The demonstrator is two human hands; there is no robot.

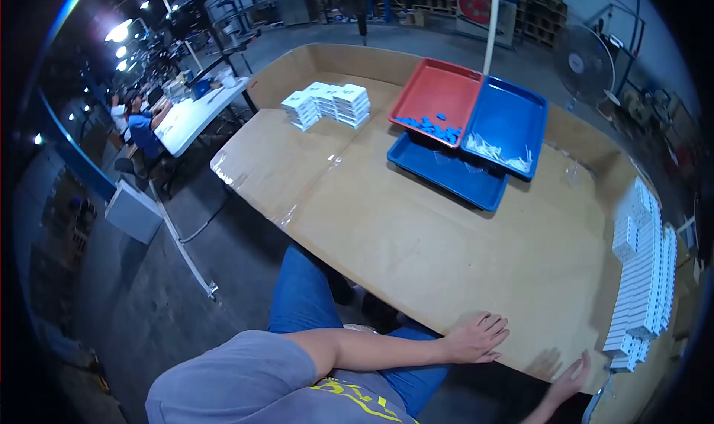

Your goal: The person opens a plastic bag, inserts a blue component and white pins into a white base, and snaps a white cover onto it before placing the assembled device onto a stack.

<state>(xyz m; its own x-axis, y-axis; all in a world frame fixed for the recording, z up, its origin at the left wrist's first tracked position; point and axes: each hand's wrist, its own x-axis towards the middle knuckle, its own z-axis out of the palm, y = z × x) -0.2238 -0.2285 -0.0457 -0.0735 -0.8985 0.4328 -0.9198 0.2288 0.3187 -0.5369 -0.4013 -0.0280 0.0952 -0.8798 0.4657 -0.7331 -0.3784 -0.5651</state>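
White block stacks (645, 290): stand just beside the right hand (571, 376), on the side away from the left hand (474, 340); run ahead in a long row; blur toward the far end; carry marks too small to read.
Right hand: held open with fingers extended, near the closest blocks; cut off at the forearm by the edge of view; cannot tell whether touching the surface.
Left hand: lies palm down by the near edge, fingers slightly parted and bent; cannot tell what is under the palm.
Cardboard table (446, 268): ends just behind the left hand; spreads broad and flat ahead of both hands; rises into a wall beyond the stacks, narrowing room on the right hand's outer side.
Red tray (439, 89): sits well ahead of the left hand; holds small blue pieces (431, 130), hard to separate.
Upper blue tray (513, 111): adjoins on the right; holds slim pale pieces (494, 152), blurred.
Lower blue tray (446, 175): juts toward the hands, partly covered by both.
Farther white stacks (327, 104): stand well ahead and left of the left hand.
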